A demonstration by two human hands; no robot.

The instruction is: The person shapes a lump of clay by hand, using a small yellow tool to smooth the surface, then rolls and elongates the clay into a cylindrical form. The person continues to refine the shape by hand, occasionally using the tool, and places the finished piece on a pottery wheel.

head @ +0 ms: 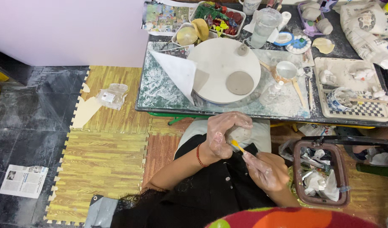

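Pale clay, a small lump [239, 134] of it, sits cupped in our left hand [222, 134] just below the middle of the frame, the fingers curled closed around it. We wear thin clear gloves on both hands, and a red bead bracelet [198, 156] circles the left wrist. Our right hand [266, 170], lower and to the right, pinches a slim yellow-tipped tool [237, 146] whose point touches the lump's underside.

Above the hands, across the upper middle of the frame, stretches a dark worktable [312, 115] smeared with white. On it we see a round white turntable [219, 69] carrying a flat grey clay disc [239, 82] and a small grey knob near its far edge. A sheet of white paper [177, 69] folds over the turntable's left side. At the upper right, a checkered tray [371, 113] holds clay scraps and a patterned cup [340, 99]. A clear plastic cup [263, 26] stands at the top centre, with a tray of red and green bits [221, 19] beside it.

At the lower right we see a brown-rimmed bin [320, 173] full of crumpled wrappers. Yellow foam mats [105, 152] cover the floor at left, with a newspaper sheet [23, 180] at the lower left.
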